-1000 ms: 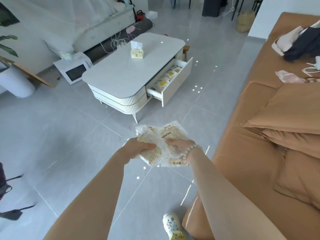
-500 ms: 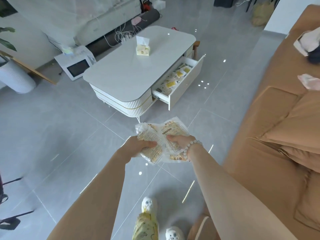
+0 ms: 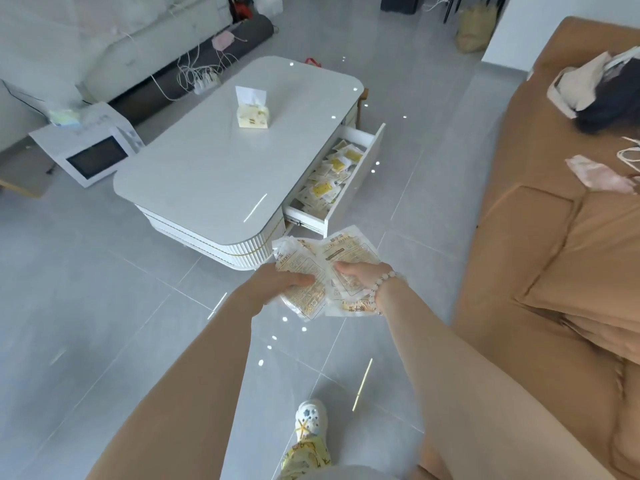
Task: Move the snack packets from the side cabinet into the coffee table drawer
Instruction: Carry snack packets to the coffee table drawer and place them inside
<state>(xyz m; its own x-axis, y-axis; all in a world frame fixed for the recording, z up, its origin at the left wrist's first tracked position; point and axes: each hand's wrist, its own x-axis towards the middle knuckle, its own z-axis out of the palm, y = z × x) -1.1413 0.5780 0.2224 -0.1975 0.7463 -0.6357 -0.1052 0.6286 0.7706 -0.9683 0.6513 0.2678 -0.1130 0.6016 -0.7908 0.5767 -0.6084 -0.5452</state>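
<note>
You are pinching a fan of packets (image 3: pixel 349 249) at centre frame, left hand (image 3: pixel 277 285) and right hand (image 3: pixel 356 273) each clamping a thumb over them. The drawer (image 3: pixel 359 173) above is standing open, crowded; slick wrappers may be slipping floorward.

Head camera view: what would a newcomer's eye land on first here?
First, the crinkly clear snack packets with yellow print, gripped mid-frame by the left hand and right hand above the grey tiled floor. Just beyond, the pulled-out drawer of the white coffee table holds a heap of small yellow-and-white packets. A tan fabric sofa fills the right side.
</note>
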